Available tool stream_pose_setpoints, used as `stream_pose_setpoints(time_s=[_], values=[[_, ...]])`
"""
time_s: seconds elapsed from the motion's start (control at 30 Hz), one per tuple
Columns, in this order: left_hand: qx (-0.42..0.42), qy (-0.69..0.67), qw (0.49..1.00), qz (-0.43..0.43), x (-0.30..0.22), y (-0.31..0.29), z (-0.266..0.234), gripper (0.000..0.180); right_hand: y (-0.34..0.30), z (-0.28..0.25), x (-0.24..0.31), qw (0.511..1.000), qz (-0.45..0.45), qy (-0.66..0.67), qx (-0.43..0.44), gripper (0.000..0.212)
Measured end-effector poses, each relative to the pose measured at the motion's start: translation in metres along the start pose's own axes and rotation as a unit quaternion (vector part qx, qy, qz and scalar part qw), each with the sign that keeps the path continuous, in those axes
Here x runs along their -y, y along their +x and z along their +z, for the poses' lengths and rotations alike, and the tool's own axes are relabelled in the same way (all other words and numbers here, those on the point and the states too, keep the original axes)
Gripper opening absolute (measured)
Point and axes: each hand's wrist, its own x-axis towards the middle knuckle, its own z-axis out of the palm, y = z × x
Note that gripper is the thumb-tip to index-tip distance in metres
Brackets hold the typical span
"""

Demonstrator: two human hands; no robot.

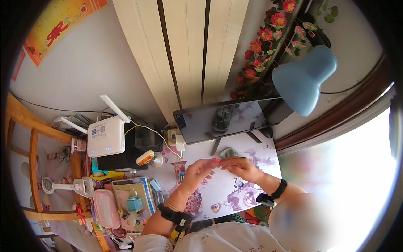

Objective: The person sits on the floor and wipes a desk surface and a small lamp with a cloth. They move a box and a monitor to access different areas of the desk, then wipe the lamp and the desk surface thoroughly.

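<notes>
My left hand (200, 171) and my right hand (243, 168) meet above the patterned white desk top (257, 152). Between their fingertips is a small pink-red thing (216, 161), too small to name. Both hands pinch it, the left from its left side and the right from the other. Just behind the right hand sits a grey-green lumpy object (229, 153), partly covered by the fingers. Near the desk's front edge lies a small shiny round object (215, 207). Each wrist wears a black strap with a small device.
A monitor (226, 122) stands behind the hands, with a blue lamp (304, 80) at its right. To the left are a white router (106, 136), an orange-and-white device (145, 158), a pink case (106, 208), a white handheld fan (67, 186) and a wooden frame (34, 168).
</notes>
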Motion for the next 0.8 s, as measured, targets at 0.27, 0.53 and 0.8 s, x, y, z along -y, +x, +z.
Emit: stream_pose_setpoints(time_s=[0.27,0.53,0.8], values=[[-0.059,0.021,0.998,0.011,-0.005,0.025,0.011,0.018,0.02,-0.036,-0.001,0.992,-0.025,-0.041,0.113,0.025],[-0.059,0.091,0.994,0.018,0.032,0.054,0.001,0.013,0.038,-0.054,-0.051,0.998,0.045,0.026,0.03,0.016],[-0.11,0.169,0.976,0.083,0.019,0.08,0.009,0.012,0.061,-0.054,-0.041,0.99,-0.045,-0.137,-0.007,0.021]])
